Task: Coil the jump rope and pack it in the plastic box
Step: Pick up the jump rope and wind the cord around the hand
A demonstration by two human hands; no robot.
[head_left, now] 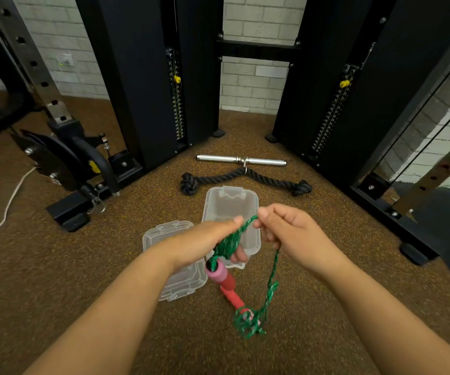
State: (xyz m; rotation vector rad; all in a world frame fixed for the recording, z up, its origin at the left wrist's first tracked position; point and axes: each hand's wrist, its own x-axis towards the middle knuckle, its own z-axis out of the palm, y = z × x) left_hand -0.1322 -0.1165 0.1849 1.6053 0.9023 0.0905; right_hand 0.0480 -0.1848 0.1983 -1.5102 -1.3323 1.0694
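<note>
both hands are gripping one braided green rope [229,240]: left hand [199,244] clamping the coil, right hand [291,231] pinching a strand; one clear plastic box [230,204] is sitting on speckled floor [326,334].

The clear plastic box [230,204] is partly hidden behind both hands — its near wall barely shows. The left hand [202,240] covers one corner of the clear lid [164,234]. The green braided rope [271,280] ends in a blurred tangle.
</note>
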